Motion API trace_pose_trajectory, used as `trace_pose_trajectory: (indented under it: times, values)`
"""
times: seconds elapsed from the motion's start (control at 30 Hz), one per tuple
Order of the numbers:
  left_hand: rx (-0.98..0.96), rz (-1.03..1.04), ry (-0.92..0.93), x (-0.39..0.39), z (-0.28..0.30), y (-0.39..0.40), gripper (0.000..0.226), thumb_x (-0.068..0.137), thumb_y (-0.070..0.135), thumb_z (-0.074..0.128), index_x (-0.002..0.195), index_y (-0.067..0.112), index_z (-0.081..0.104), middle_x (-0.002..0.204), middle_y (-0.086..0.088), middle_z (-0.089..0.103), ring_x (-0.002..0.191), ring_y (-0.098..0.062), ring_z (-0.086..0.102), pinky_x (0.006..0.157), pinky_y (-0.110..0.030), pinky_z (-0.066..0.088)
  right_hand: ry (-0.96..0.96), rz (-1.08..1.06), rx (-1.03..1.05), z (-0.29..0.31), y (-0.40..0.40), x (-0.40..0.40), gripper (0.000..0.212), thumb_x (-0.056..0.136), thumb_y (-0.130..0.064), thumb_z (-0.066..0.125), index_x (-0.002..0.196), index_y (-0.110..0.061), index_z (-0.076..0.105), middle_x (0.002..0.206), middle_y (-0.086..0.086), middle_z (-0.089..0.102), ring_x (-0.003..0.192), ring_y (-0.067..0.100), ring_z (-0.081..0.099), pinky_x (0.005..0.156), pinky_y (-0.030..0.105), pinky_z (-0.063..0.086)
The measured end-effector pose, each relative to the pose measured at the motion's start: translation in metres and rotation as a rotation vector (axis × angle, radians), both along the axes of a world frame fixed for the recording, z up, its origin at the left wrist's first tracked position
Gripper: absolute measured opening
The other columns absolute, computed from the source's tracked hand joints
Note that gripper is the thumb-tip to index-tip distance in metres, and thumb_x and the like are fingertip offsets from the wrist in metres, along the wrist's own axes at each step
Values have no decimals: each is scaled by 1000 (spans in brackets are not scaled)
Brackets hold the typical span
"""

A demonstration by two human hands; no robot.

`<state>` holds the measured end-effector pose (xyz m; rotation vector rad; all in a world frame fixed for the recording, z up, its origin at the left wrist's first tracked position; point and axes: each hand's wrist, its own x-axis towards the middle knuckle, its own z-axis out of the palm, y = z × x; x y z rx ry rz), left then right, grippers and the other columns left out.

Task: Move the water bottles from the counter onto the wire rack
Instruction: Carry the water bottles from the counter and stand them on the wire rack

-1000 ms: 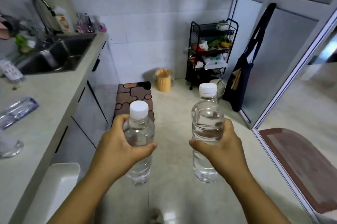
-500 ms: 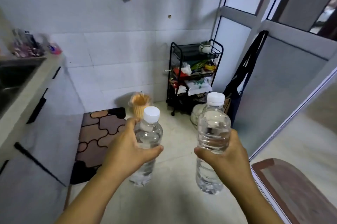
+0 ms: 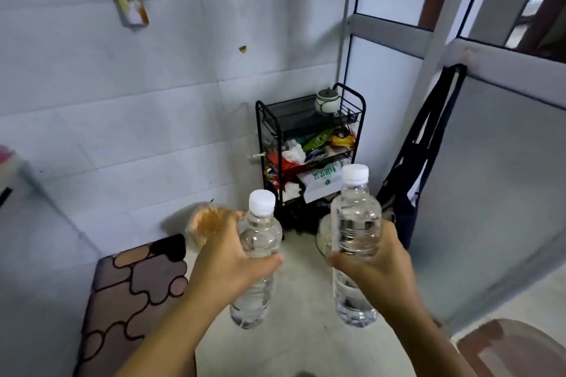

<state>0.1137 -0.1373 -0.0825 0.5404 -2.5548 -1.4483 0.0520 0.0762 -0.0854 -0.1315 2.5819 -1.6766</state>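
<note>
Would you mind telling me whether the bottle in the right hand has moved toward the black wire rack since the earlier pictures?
Yes. The right-hand bottle now overlaps the black wire rack, which looks larger and nearer; earlier the rack sat well beyond it.

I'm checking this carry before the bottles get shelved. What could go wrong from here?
The wire rack looks crowded: its lower shelves are stuffed with packets, and a ceramic pot sits on top, so a bottle might knock it. With the left hand and right hand each holding a bottle, neither is free to clear room.
</note>
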Motion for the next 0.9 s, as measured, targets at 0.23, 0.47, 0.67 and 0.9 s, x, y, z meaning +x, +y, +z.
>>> trace_pose_trajectory:
  times: [0.23, 0.47, 0.67, 0.9]
  values:
    - [-45, 135, 44, -143, 23, -42, 71, 40, 53, 77, 103, 36, 47, 96, 13, 67, 95, -10, 64, 84, -38, 53, 14, 81, 17, 18, -48, -164, 59, 53, -26, 84, 96, -30, 45, 94, -3, 62, 81, 12, 62, 65, 31, 51]
    - [-17, 176, 21, -265, 2, -97, 71, 40, 57, 74, 103, 41, 46, 84, 15, 70, 76, 2, 65, 74, -37, 56, -22, 103, 48, -2, -96, -287, 55, 52, -31, 83, 89, -36, 43, 96, -1, 61, 84, 17, 62, 68, 37, 54]
    - [43, 27, 10, -406, -3, -150, 75, 45, 56, 76, 109, 40, 42, 93, 12, 69, 80, -1, 67, 73, -32, 57, -42, 45, 17, -8, -151, -404, 54, 57, -25, 83, 91, -37, 43, 93, -3, 62, 77, 12, 64, 59, 29, 52]
    - [32, -155, 56, -563, 17, -187, 60, 53, 49, 81, 96, 54, 39, 90, 23, 63, 80, 15, 61, 60, -10, 43, -10, -55, 19, -3, -188, -527, 53, 59, -22, 84, 90, -43, 46, 90, -11, 63, 76, 2, 63, 61, 19, 48]
